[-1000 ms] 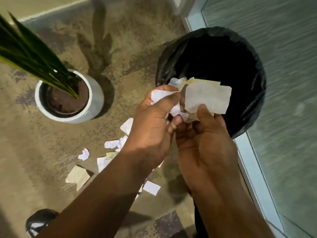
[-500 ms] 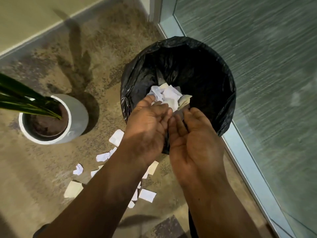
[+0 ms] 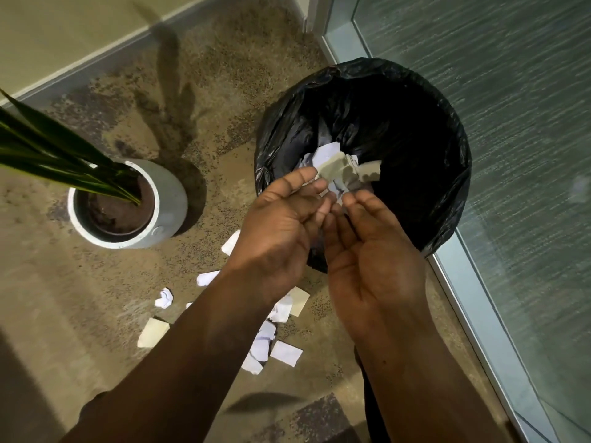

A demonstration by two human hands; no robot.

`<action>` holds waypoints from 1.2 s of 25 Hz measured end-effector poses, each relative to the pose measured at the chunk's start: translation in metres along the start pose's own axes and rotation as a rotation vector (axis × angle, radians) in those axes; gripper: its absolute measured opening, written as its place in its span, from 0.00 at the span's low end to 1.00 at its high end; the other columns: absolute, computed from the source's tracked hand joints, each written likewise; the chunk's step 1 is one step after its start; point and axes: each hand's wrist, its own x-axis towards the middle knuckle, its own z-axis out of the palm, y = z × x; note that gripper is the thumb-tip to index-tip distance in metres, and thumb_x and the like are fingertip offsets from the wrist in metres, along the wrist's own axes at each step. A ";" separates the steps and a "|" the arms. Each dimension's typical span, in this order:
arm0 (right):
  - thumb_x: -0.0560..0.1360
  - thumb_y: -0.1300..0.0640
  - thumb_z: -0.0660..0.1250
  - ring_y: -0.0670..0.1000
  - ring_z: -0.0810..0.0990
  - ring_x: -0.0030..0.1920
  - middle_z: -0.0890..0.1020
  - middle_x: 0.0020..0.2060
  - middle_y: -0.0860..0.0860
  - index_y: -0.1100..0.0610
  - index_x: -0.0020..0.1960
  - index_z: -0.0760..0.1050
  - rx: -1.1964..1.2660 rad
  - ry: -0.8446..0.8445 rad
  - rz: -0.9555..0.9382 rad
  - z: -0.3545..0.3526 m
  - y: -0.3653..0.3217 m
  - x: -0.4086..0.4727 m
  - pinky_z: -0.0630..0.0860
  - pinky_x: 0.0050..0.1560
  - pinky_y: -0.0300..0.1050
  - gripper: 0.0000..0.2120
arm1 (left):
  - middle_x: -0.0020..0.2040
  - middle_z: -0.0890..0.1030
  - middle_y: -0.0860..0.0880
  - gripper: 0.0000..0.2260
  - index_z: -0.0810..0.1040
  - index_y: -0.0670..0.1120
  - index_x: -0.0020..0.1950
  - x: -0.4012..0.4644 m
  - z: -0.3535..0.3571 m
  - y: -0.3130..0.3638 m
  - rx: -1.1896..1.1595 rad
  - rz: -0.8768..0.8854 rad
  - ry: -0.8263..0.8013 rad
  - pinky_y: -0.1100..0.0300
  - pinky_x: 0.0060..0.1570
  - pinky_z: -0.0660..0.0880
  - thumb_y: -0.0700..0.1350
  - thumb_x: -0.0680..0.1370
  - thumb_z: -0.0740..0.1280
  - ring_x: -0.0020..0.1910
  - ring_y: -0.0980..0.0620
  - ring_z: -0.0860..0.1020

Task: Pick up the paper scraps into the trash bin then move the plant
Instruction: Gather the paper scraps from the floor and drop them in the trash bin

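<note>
Both hands, left and right, hover open-fingered over the bin; scraps tumble near its front rim and may spill onto the floor; the plant waits left.

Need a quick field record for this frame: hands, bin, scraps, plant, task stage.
left hand: open over bin rim, palm turned inward, holding nothing firmly
right hand: open, palm up, beside the left
falling scraps: white and tan pieces just past the fingertips, over the bin opening
trash bin: black liner, upright, against the glass panel
floor scraps: several left on the floor, between bin and plant
plant: white pot, upright, left of bin, untouched
task stage: scrap pickup partly done; plant not yet moved
</note>
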 end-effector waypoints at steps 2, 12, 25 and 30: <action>0.82 0.66 0.63 0.50 0.86 0.55 0.86 0.58 0.57 0.61 0.65 0.77 -0.048 -0.040 0.008 0.000 0.015 -0.002 0.82 0.55 0.42 0.13 | 0.60 0.84 0.39 0.14 0.79 0.39 0.62 -0.004 -0.021 0.004 0.006 0.029 -0.019 0.61 0.54 0.81 0.28 0.79 0.62 0.59 0.44 0.83; 0.80 0.57 0.69 0.50 0.86 0.54 0.87 0.52 0.47 0.49 0.54 0.82 -0.908 -0.277 0.010 -0.041 0.166 -0.017 0.82 0.52 0.42 0.06 | 0.39 0.82 0.49 0.09 0.77 0.47 0.46 -0.011 -0.276 -0.015 0.244 0.071 0.420 0.57 0.40 0.79 0.33 0.78 0.66 0.41 0.48 0.80; 0.72 0.41 0.74 0.60 0.72 0.69 0.70 0.73 0.56 0.51 0.75 0.61 -2.495 -0.408 -0.521 -0.072 0.282 0.207 0.74 0.66 0.56 0.38 | 0.66 0.72 0.46 0.32 0.73 0.54 0.70 0.018 -0.522 -0.106 1.039 0.041 0.651 0.48 0.62 0.77 0.41 0.68 0.78 0.62 0.44 0.75; 0.69 0.51 0.78 0.68 0.71 0.68 0.69 0.70 0.65 0.60 0.72 0.65 -2.630 -0.508 -0.698 -0.049 0.284 0.238 0.72 0.67 0.62 0.38 | 0.65 0.73 0.43 0.26 0.70 0.50 0.68 0.043 -0.516 -0.108 1.273 0.061 0.753 0.45 0.64 0.72 0.39 0.72 0.72 0.63 0.41 0.70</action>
